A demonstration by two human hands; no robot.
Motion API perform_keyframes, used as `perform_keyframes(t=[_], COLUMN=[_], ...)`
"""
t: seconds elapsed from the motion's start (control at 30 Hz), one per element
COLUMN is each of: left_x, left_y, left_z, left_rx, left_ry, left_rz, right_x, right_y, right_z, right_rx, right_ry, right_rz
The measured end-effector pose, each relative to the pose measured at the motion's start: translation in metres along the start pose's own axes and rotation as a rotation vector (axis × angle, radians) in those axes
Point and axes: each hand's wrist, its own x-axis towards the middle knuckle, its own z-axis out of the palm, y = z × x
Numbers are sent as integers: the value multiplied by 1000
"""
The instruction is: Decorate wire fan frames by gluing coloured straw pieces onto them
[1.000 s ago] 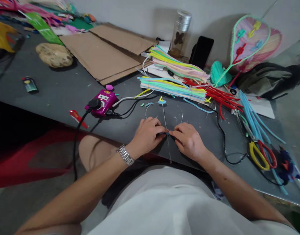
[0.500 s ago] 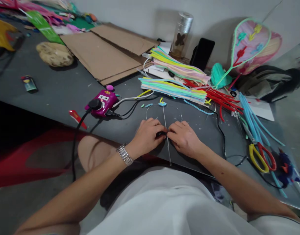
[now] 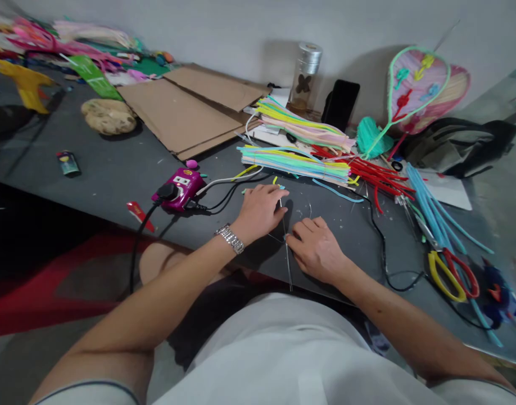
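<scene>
Left hand and right hand at a thin wire
Both lie beside it on the dark table; whether either grips it, I cannot tell.

**Left hand split off**
Was against right hand at the thin metal rod; now at its 11 o'clock.

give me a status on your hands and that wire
Left hand beside wire. Right hand fingertips at it. Pipe-cleaner bundle beyond, not touching.
</scene>
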Motion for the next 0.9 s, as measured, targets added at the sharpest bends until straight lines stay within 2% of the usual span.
perform_keyframes(t=[0.1, 0.23, 0.4, 0.57, 0.8, 0.9], left_x=[3, 0, -29, -55, -59, -60], left_y=[5, 1, 1, 6, 3, 2], left_z=[4, -1, -9, -5, 2, 3], left_rx=[-58, -150, -213, -198, -169, -156], left_ry=[-18, 24, 33, -41, -55, -42], left_rz=[10, 84, 109, 139, 136, 150], right_x=[-2, -10, -18, -16, -12, -10], right_y=[1, 11, 23, 16, 12, 12], right_z=[-2, -4, 1, 12, 19, 17], right_rx=[21, 152, 367, 418, 370, 324], right_ry=[-10, 27, 109, 128, 135, 97], right_rz=[31, 128, 244, 199, 100, 83])
